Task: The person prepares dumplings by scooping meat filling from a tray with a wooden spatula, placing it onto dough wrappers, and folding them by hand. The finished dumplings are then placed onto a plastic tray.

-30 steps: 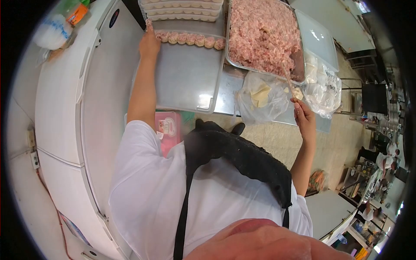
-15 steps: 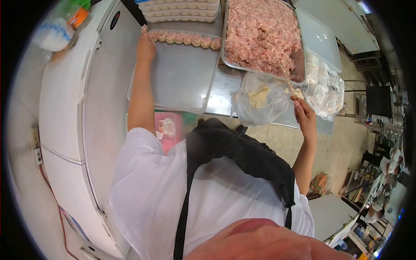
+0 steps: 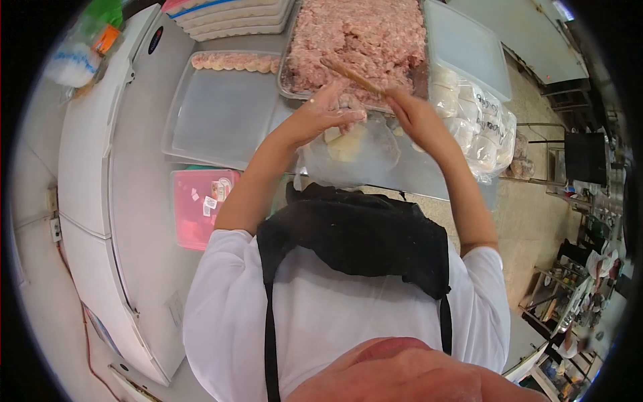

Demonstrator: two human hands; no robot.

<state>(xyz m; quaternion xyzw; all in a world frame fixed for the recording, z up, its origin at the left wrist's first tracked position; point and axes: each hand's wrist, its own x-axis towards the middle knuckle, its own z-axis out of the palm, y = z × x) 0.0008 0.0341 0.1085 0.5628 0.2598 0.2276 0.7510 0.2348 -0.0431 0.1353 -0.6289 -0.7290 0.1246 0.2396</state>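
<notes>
My right hand (image 3: 412, 114) is closed around a wooden stick (image 3: 351, 75), whose tip lies over the ground meat (image 3: 375, 33) in a clear tray. Just left of it, my left hand (image 3: 325, 115) is at the meat tray's near edge, fingers curved and smeared with meat; whether it holds anything is unclear. Below the hands, pale dough wrappers (image 3: 345, 147) lie in a clear plastic bag (image 3: 385, 157). To the left, a row of filled dumplings (image 3: 234, 62) runs along the far edge of a flat tray (image 3: 224, 114).
Stacked trays (image 3: 234, 20) stand at the far left of the counter. Bagged white packages (image 3: 475, 124) and a clear lid (image 3: 469, 50) are at the right. A pink box (image 3: 194, 208) sits below the flat tray, beside a white refrigerator (image 3: 87, 147).
My left hand has moved right from the dumpling row to the meat tray. My right hand has shifted left with the stick, and the whole view has shifted.
</notes>
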